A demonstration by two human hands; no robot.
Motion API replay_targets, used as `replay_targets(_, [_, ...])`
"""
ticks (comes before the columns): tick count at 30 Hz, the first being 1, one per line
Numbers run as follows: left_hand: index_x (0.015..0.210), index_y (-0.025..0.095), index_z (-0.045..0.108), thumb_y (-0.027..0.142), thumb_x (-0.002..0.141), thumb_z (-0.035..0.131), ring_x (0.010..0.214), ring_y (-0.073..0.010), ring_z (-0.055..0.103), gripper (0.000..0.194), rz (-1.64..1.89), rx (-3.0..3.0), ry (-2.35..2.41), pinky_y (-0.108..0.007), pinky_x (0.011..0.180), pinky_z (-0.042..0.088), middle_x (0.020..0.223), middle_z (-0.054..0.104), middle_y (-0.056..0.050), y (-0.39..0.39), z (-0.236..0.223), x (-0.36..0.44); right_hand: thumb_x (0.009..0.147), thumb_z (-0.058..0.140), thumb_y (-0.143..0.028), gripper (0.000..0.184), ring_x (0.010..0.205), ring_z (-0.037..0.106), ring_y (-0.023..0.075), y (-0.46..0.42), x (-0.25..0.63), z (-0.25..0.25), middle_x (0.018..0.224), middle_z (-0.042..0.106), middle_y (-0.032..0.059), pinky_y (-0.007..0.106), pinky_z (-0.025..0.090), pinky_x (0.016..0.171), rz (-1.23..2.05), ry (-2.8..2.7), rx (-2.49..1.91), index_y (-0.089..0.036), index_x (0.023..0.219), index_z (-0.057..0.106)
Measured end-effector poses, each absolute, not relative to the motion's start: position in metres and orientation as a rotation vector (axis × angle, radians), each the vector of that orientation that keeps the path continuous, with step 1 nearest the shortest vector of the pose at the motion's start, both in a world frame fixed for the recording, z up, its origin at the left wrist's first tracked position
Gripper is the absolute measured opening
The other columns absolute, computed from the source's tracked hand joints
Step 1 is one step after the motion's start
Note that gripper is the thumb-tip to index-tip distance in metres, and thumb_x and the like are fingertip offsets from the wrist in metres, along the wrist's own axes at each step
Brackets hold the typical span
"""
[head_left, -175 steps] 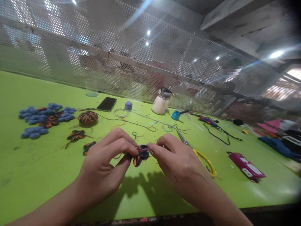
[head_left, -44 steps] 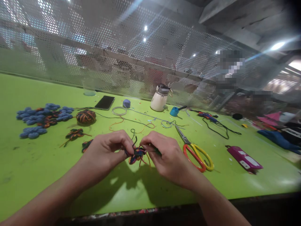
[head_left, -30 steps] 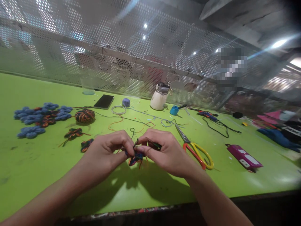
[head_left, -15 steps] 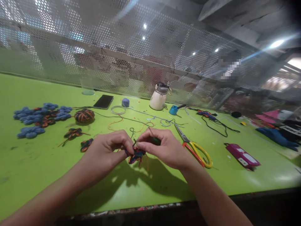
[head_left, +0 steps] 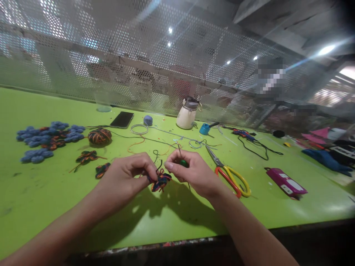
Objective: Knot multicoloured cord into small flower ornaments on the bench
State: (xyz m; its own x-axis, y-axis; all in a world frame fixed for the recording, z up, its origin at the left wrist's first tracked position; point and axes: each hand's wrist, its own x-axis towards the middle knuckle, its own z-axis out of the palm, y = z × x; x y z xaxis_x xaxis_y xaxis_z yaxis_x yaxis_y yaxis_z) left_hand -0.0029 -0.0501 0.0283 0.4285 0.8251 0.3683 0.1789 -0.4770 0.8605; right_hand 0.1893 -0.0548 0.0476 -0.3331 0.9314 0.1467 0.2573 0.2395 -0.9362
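Pinching multicolour yarn piece (head_left: 160,181) steady, left hand (head_left: 126,181) fingers pressed together; right hand (head_left: 191,171) grips green-handled hook (head_left: 183,163) beside piece, scissors (head_left: 230,175) just right.

A bright green worktable (head_left: 41,207) fills the foreground, its surface scuffed and glossy under overhead light. Along the table's far edge runs a perforated metal screen (head_left: 116,66), with blurred shapes behind it. Small ceiling lamps (head_left: 169,30) glint above the screen, and a stronger light (head_left: 326,49) flares to its right, under grey ceiling beams (head_left: 266,14).
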Motion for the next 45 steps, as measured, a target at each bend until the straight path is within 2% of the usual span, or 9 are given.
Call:
replay_targets(4, [0.063, 0.018, 0.063, 0.008, 0.074, 0.057, 0.067, -0.0127, 0.059, 0.017, 1.054, 1.905, 0.863, -0.025, 0.065, 0.045, 0.068, 0.062, 0.000, -0.050, 0.027, -0.003, 0.077, 0.065, -0.029, 0.015, 0.059, 0.044, 0.0092, -0.055, 0.188, 0.053, 0.069, 0.056, -0.0003, 0.024, 0.035, 0.056, 1.086, -1.865, -1.095, -0.015, 0.082, 0.064])
replay_targets(9, [0.062, 0.018, 0.063, 0.009, 0.074, 0.058, 0.065, -0.0129, 0.058, 0.016, 1.023, 1.905, 0.876, -0.026, 0.063, 0.044, 0.067, 0.061, 0.000, -0.050, 0.026, -0.002, 0.075, 0.067, -0.023, 0.013, 0.059, 0.044, 0.0086, -0.055, 0.186, 0.052, 0.066, 0.053, -0.0013, 0.024, 0.034, 0.056, 1.153, -1.864, -1.006, -0.014, 0.069, 0.059])
replay_targets(16, [0.062, 0.018, 0.063, 0.008, 0.074, 0.057, 0.067, -0.0136, 0.058, 0.016, 1.018, 1.883, 0.861, -0.027, 0.065, 0.043, 0.068, 0.061, -0.001, -0.050, 0.027, -0.004, 0.076, 0.066, -0.041, 0.026, 0.043, 0.030, 0.0048, -0.051, 0.192, 0.040, 0.052, 0.041, -0.0077, 0.021, 0.021, 0.042, 1.436, -1.543, -0.980, -0.017, 0.076, 0.053])
replay_targets(20, [0.061, 0.018, 0.062, 0.009, 0.073, 0.058, 0.068, -0.0145, 0.058, 0.016, 1.003, 1.882, 0.883, -0.028, 0.066, 0.043, 0.068, 0.062, -0.001, -0.051, 0.028, -0.003, 0.077, 0.066, -0.040, 0.025, 0.049, 0.035, 0.0060, -0.052, 0.193, 0.044, 0.056, 0.046, -0.0052, 0.021, 0.027, 0.047, 1.284, -1.657, -1.057, -0.016, 0.080, 0.061])
replay_targets(24, [0.061, 0.018, 0.062, 0.011, 0.074, 0.058, 0.067, -0.0147, 0.058, 0.015, 0.997, 1.894, 0.909, -0.028, 0.065, 0.043, 0.067, 0.061, -0.001, -0.051, 0.029, -0.002, 0.070, 0.073, -0.037, 0.026, 0.058, 0.044, 0.0084, -0.054, 0.188, 0.049, 0.064, 0.055, -0.0011, 0.023, 0.035, 0.055, 1.301, -1.731, -1.044, -0.014, 0.073, 0.062])
replay_targets(30, [0.063, 0.018, 0.062, 0.013, 0.076, 0.057, 0.068, -0.0143, 0.059, 0.015, 0.975, 1.866, 0.852, -0.028, 0.067, 0.044, 0.069, 0.062, -0.001, -0.049, 0.027, -0.004, 0.071, 0.070, -0.039, 0.027, 0.042, 0.033, 0.0050, -0.054, 0.182, 0.043, 0.048, 0.044, -0.0075, 0.020, 0.024, 0.042, 1.443, -1.447, -1.056, -0.017, 0.070, 0.054])
replay_targets(34, [0.063, 0.018, 0.062, 0.014, 0.076, 0.058, 0.069, -0.0144, 0.059, 0.014, 0.981, 1.861, 0.861, -0.028, 0.067, 0.044, 0.070, 0.063, -0.001, -0.048, 0.028, -0.004, 0.072, 0.069, -0.038, 0.027, 0.040, 0.031, 0.0046, -0.053, 0.182, 0.039, 0.046, 0.041, -0.0086, 0.019, 0.023, 0.040, 1.452, -1.374, -1.066, -0.017, 0.068, 0.052])
replay_targets(40, [0.061, 0.018, 0.061, 0.013, 0.074, 0.058, 0.066, -0.0145, 0.057, 0.015, 0.982, 1.871, 0.880, -0.028, 0.065, 0.044, 0.067, 0.060, -0.002, -0.049, 0.029, -0.002, 0.075, 0.068, -0.036, 0.023, 0.052, 0.041, 0.0054, -0.053, 0.187, 0.044, 0.066, 0.054, -0.0029, 0.021, 0.031, 0.049, 1.296, -1.626, -1.070, -0.015, 0.084, 0.063])
replay_targets(45, [0.062, 0.018, 0.062, 0.015, 0.076, 0.058, 0.068, -0.0152, 0.057, 0.015, 0.969, 1.890, 0.893, -0.029, 0.066, 0.044, 0.068, 0.061, -0.002, -0.049, 0.028, -0.003, 0.066, 0.076, -0.036, 0.026, 0.057, 0.044, 0.0081, -0.053, 0.184, 0.045, 0.063, 0.055, -0.0020, 0.023, 0.034, 0.054, 1.360, -1.669, -1.040, -0.014, 0.070, 0.061])
